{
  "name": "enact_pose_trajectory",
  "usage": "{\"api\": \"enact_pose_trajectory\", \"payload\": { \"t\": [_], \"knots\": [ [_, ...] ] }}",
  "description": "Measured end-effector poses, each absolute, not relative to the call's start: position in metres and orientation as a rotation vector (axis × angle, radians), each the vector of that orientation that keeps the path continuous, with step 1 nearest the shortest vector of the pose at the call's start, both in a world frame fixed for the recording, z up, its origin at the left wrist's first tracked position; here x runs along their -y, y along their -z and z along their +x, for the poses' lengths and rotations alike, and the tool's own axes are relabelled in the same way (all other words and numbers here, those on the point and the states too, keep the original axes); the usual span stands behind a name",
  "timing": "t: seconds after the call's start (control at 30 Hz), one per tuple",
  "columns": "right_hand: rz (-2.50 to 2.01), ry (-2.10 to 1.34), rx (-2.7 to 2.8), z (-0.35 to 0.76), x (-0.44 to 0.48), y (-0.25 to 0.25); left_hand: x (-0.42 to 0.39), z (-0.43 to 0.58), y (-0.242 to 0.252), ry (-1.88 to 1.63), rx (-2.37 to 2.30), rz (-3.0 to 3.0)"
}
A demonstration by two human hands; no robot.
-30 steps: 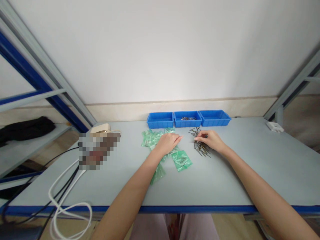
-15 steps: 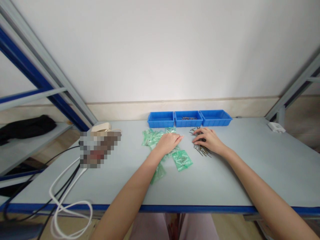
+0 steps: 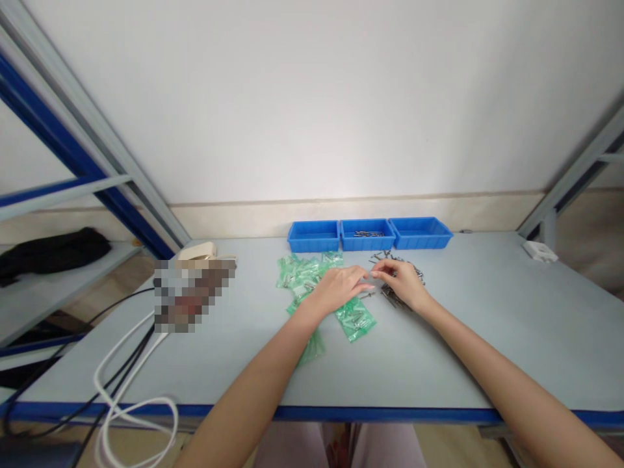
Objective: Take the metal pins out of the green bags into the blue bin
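My left hand point(image 3: 341, 287) is half curled above the green plastic packets point(image 3: 298, 270), its fingertips pointing right. A screw point(image 3: 367, 295) shows just below its thumb; whether it is held or lies on the table I cannot tell. My right hand point(image 3: 403, 281) has thumb and fingers pinched together, close to the left fingertips. What the pinch holds is too small to make out. Under and around the right hand lies a loose pile of dark screws point(image 3: 397, 299). One green packet point(image 3: 355, 320) with metal pieces inside lies nearest me.
Behind the hands stand a left blue bin point(image 3: 313, 246), a middle blue bin point(image 3: 368, 244) holding some screws, and a right blue bin point(image 3: 422, 242). White cable point(image 3: 168, 406) hangs over the table's left front edge. A white adapter point(image 3: 539, 251) sits far right.
My right hand has come left from the pile and its spread fingers have drawn into a pinch. My left hand has moved slightly right and down, its fingers loosening towards the right hand.
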State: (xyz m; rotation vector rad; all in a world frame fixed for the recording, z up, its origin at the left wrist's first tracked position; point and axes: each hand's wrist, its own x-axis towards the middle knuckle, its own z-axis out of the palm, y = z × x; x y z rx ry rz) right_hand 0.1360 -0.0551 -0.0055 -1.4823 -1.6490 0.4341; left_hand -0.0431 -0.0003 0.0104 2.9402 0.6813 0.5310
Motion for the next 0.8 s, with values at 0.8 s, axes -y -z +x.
{"api": "enact_pose_trajectory", "payload": {
  "t": [0.8],
  "knots": [
    [-1.558, -0.508, 2.373, 0.13, 0.087, -0.027, -0.008, -0.047, -0.012, -0.474, -0.843, 2.982]
  ]
}}
